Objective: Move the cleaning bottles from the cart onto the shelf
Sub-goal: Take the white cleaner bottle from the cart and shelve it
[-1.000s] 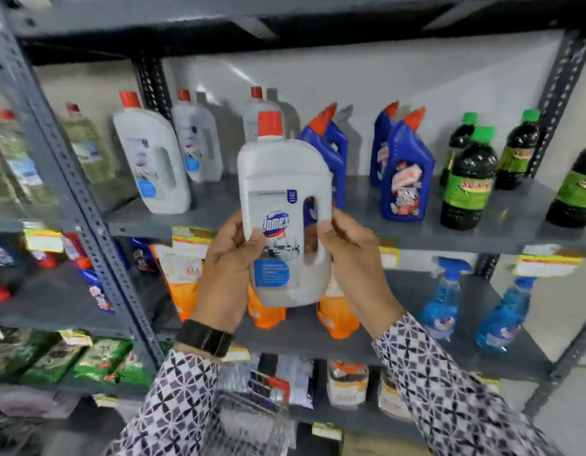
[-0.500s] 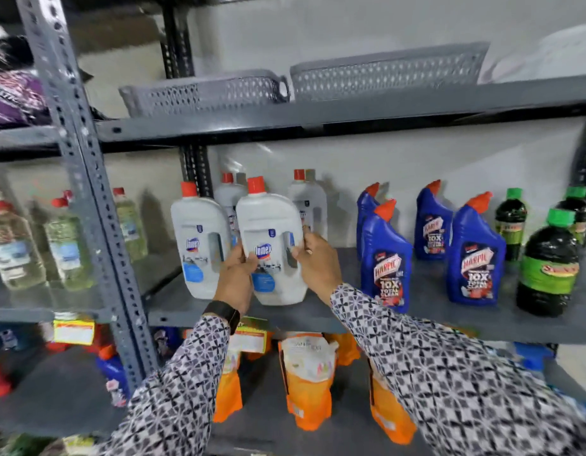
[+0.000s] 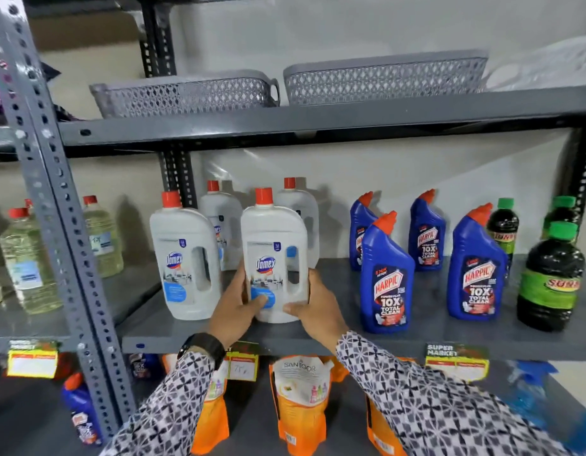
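While clasped low on both sides, the white Domex bottle [image 3: 274, 258] is stood upright on the grey shelf [image 3: 351, 337], just right of another Domex bottle [image 3: 184, 258]. Left hand [image 3: 237, 307] and right hand [image 3: 314, 307] grips are closed around its base.

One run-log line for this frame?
phase: placing | object: white red-capped Domex bottle upright on grey metal shelf | left hand: gripping | right hand: gripping
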The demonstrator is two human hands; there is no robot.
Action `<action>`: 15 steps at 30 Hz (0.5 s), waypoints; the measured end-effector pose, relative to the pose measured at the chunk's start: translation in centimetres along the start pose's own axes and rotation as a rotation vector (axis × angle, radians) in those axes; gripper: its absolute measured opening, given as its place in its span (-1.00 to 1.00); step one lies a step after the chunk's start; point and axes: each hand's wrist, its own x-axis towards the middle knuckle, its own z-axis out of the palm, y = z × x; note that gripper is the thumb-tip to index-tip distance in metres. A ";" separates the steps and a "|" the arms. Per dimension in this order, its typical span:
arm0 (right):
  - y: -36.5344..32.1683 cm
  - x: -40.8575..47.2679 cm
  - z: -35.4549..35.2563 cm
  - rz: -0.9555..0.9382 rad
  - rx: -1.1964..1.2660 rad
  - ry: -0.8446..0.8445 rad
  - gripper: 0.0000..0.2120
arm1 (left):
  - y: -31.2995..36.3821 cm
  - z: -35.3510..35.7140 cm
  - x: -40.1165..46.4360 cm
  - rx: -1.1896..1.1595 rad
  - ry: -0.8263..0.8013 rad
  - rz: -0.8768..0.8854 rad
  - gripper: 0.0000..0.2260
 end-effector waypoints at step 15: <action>0.8 -0.1 -2.4 0.040 -0.062 0.024 -0.27 | 0.6 2.7 0.5 -0.049 -0.013 0.005 -0.30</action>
